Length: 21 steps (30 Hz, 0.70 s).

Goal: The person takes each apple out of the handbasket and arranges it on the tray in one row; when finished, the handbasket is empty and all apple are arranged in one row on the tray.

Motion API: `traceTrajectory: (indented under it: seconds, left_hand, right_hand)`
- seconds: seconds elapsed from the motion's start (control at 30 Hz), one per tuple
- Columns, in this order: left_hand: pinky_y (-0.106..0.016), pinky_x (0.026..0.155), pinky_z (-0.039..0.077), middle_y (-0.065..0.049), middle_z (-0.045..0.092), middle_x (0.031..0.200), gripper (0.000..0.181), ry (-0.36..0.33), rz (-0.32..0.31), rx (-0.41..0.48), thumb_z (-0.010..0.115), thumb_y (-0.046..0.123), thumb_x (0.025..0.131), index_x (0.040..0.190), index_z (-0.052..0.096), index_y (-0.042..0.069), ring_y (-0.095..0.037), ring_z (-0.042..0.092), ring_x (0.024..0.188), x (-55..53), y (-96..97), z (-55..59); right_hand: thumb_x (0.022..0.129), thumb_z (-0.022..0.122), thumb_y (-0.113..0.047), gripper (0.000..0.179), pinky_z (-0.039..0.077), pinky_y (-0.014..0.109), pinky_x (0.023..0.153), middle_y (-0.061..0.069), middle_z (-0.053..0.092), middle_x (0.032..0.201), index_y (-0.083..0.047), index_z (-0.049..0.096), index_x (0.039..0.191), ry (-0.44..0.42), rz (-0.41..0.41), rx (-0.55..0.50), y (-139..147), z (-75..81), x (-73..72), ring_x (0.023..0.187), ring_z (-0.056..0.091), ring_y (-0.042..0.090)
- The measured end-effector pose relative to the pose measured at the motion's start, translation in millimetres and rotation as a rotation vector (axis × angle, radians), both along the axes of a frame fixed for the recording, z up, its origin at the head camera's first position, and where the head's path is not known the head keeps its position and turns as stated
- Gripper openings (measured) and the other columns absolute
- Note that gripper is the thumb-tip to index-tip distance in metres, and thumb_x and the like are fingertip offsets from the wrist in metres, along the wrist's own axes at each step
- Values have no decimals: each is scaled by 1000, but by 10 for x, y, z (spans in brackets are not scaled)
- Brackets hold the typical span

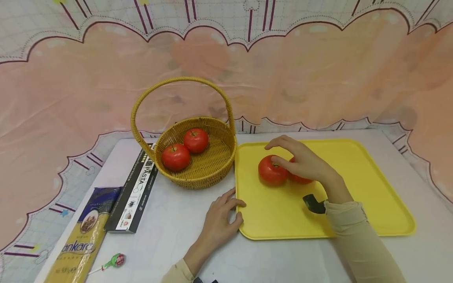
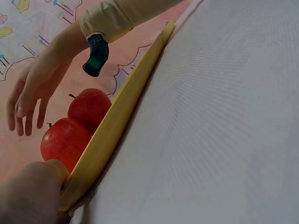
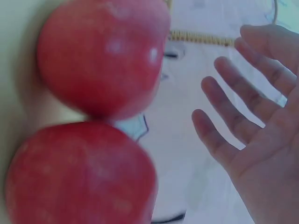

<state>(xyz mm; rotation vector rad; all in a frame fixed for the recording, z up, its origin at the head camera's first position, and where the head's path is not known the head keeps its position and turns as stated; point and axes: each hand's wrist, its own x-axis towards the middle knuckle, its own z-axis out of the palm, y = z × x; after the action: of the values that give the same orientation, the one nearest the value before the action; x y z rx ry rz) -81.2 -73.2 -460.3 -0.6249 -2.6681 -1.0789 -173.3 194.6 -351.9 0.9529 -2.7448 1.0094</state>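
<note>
1. Peach backdrop cloth (image 1: 318,78), printed with scalloped white clouds, was hung behind the work area.
2. Beneath it, a white table (image 1: 159,251) was noted.
3. On the table's right side a yellow tray (image 1: 354,177) was laid flat.
4. A wicker basket (image 1: 198,181) with a tall handle was placed just left of the tray's far corner; two apples (image 1: 175,157) were contained in it.
5. A yellow-and-blue pasta packet (image 1: 85,232) was found at the table's left, with a black pasta box (image 1: 132,196) between it and the basket.
6. The left hand (image 1: 222,218) was positioned at the tray's left rim, fingers loosely bent; whether the rim was gripped or merely touched could not be told.
7. The right hand (image 1: 302,157) was held above the tray, fingers spread and gently curved, with nothing grasped.
8. Below it, two red apples (image 1: 271,171) were seated on the tray, touching each other.
9. A green-wrapped lollipop (image 1: 117,260) was observed near the packet.
</note>
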Motion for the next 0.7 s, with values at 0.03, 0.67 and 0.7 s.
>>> traceTrajectory:
  seconds: [0.03,0.67,0.7]
  left_hand:
    - [-37,84,42,-5,52,138,24,-1,1,0,64,14,77,98,67,25,-10,57,97,0,3,-2]
    - [-35,83,41,-4,52,139,24,-34,-11,1,63,15,79,99,67,26,-10,56,98,-4,-10,13]
    - [-35,82,41,-4,52,139,24,-30,-11,-2,63,15,79,99,67,26,-9,56,96,-4,-9,13]
  right_hand:
    - [88,64,-20,33,38,47,103,-2,55,124,-20,56,120,8,15,2,-37,13,-12,122,48,19]
    - [91,60,-17,27,43,37,99,-1,56,116,-12,60,117,66,234,91,-711,44,-342,112,53,16]
    - [91,59,-18,27,43,37,99,-1,56,116,-11,60,117,70,238,98,-738,41,-359,111,53,16]
